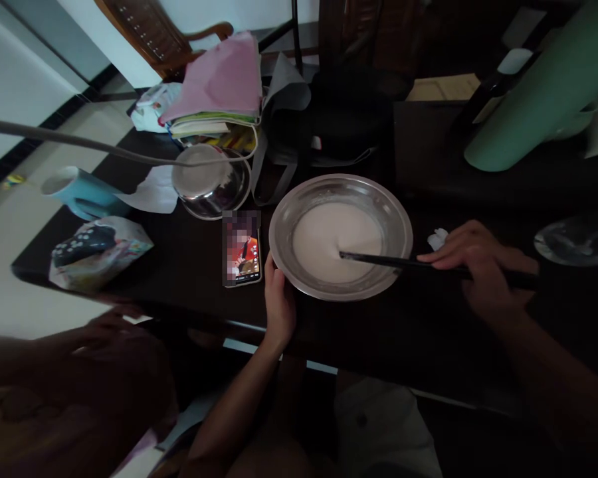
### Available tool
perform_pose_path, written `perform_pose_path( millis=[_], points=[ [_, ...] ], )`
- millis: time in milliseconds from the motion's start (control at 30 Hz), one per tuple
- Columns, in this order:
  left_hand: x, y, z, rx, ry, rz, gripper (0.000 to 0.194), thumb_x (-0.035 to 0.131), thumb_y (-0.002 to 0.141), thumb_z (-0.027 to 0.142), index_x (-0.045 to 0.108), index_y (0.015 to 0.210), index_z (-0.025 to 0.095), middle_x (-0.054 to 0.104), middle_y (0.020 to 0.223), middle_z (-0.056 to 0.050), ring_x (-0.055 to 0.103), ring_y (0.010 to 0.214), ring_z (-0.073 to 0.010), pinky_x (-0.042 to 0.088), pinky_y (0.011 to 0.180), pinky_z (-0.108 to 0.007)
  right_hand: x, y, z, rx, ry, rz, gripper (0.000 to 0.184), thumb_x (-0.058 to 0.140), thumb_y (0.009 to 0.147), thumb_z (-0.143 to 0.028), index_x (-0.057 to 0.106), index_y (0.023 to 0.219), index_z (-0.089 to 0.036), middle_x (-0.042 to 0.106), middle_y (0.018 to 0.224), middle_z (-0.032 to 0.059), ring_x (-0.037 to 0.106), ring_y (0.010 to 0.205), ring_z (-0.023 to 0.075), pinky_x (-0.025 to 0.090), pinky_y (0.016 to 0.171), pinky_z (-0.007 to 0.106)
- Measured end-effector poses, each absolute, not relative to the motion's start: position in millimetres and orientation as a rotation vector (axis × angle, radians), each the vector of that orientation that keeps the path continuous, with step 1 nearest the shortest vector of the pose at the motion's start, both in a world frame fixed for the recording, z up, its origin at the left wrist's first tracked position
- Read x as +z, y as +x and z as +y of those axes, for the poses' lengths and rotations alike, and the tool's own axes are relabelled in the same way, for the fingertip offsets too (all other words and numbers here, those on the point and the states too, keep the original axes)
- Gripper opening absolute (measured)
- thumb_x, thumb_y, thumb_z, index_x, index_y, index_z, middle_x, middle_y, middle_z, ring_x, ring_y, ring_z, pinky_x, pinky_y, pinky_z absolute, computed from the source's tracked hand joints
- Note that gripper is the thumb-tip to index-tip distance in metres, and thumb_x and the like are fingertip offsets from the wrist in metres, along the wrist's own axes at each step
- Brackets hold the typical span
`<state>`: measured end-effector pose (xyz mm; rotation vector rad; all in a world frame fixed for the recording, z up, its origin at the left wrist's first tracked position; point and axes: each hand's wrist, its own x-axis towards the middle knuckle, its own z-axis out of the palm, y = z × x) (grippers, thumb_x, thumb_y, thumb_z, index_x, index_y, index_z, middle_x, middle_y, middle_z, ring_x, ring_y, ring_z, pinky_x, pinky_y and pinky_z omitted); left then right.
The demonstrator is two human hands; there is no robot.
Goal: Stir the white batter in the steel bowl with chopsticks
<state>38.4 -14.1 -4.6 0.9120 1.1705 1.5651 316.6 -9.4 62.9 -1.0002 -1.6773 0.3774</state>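
Observation:
A wide metal bowl [401,229] on the dark table holds a pale, creamy liquid [336,232]. My left hand [280,305] grips the bowl's near left side, its fingers partly hidden behind the rim. Dark chopsticks [386,260] are held in my right hand [483,265], to the right of the bowl. Their tips dip into the liquid near its middle, and they slant low across the right rim. Just left of the bowl lies a phone [246,255] with its screen lit. A crumpled white tissue [437,239] sits by my right fingertips.
An upturned steel bowl [204,179], a blue mug [82,192] and a plastic bag [104,255] stand at the left. Books under a pink cover [224,79] are stacked behind. A green bottle [538,99] is at right. Another person's hand [107,325] shows lower left.

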Motion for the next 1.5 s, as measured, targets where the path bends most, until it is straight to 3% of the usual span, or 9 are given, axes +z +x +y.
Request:
perform_pose_path(
  millis=[233,333,567,633,767,833,1100,1300,1500],
  points=[
    [-2,39,-14,1.558,0.844,1.106,0.052,0.061,0.092,0.059,0.064,0.134,0.028,0.058,0.151,-0.005,0.045,0.148,-0.0269,0.034,0.124,-0.038,51,298,-5,0.399,-0.912,-1.955,0.020,0.069,0.091,-0.015,0.077,0.101,-0.031,0.083,0.098,-0.0012,0.068,0.082,0.0211,0.051,0.070,0.038],
    [-4,38,-15,1.550,0.866,1.115,0.053,0.059,0.093,0.060,0.063,0.135,0.028,0.057,0.153,-0.004,0.045,0.148,-0.0274,0.032,0.125,-0.040,49,304,-1,0.271,-0.980,-1.900,0.017,0.066,0.092,-0.015,0.077,0.095,-0.028,0.082,0.094,-0.0004,0.067,0.080,0.0207,0.052,0.072,0.039],
    [-13,33,-15,1.544,0.940,1.119,0.052,0.054,0.097,0.058,0.061,0.139,0.030,0.057,0.153,-0.005,0.045,0.148,-0.0279,0.033,0.125,-0.043,56,315,-6,0.268,-1.025,-1.591,0.036,0.053,0.098,-0.021,0.071,0.068,-0.028,0.076,0.069,0.0027,0.062,0.068,0.0224,0.048,0.065,0.042],
    [-15,32,-16,1.559,0.954,1.121,0.052,0.052,0.098,0.057,0.060,0.142,0.030,0.056,0.153,-0.004,0.046,0.147,-0.0277,0.031,0.126,-0.044,56,312,-8,0.315,-0.988,-1.663,0.036,0.053,0.098,-0.019,0.071,0.069,-0.027,0.077,0.070,0.0015,0.062,0.069,0.0217,0.048,0.069,0.042],
    [-12,34,-18,1.565,0.977,1.192,0.053,0.050,0.100,0.058,0.060,0.142,0.028,0.055,0.154,-0.006,0.045,0.148,-0.0277,0.030,0.126,-0.043,48,304,-7,0.342,-0.984,-1.951,0.017,0.064,0.093,-0.016,0.077,0.097,-0.028,0.083,0.096,0.0008,0.065,0.083,0.0219,0.051,0.072,0.039],
    [-9,36,-17,1.567,0.971,1.247,0.054,0.051,0.099,0.058,0.061,0.141,0.026,0.057,0.153,-0.007,0.047,0.146,-0.0276,0.032,0.125,-0.041,44,303,-4,0.302,-0.976,-1.991,0.016,0.068,0.091,-0.015,0.076,0.098,-0.027,0.083,0.101,0.0013,0.065,0.084,0.0216,0.052,0.074,0.040],
    [-7,37,-17,1.560,0.835,1.178,0.054,0.053,0.097,0.059,0.061,0.140,0.027,0.057,0.153,-0.005,0.045,0.148,-0.0273,0.032,0.125,-0.041,56,325,0,0.289,-1.051,-1.593,0.034,0.051,0.099,-0.023,0.073,0.073,-0.029,0.077,0.073,0.0033,0.063,0.071,0.0248,0.046,0.065,0.045],
    [-7,34,-22,1.525,0.770,1.146,0.054,0.053,0.098,0.058,0.059,0.143,0.028,0.055,0.156,-0.005,0.044,0.149,-0.0275,0.030,0.126,-0.042,47,321,-1,0.491,-1.003,-1.822,0.030,0.054,0.097,-0.013,0.076,0.086,-0.030,0.081,0.085,0.0001,0.063,0.080,0.0238,0.049,0.072,0.042],
    [-12,31,-24,1.494,0.793,1.172,0.059,0.050,0.099,0.060,0.056,0.147,0.026,0.053,0.157,-0.008,0.043,0.150,-0.0277,0.028,0.127,-0.042,52,294,5,0.363,-1.100,-1.863,0.021,0.060,0.095,-0.014,0.077,0.095,-0.027,0.082,0.094,0.0011,0.063,0.083,0.0210,0.052,0.073,0.038]
  ],
)
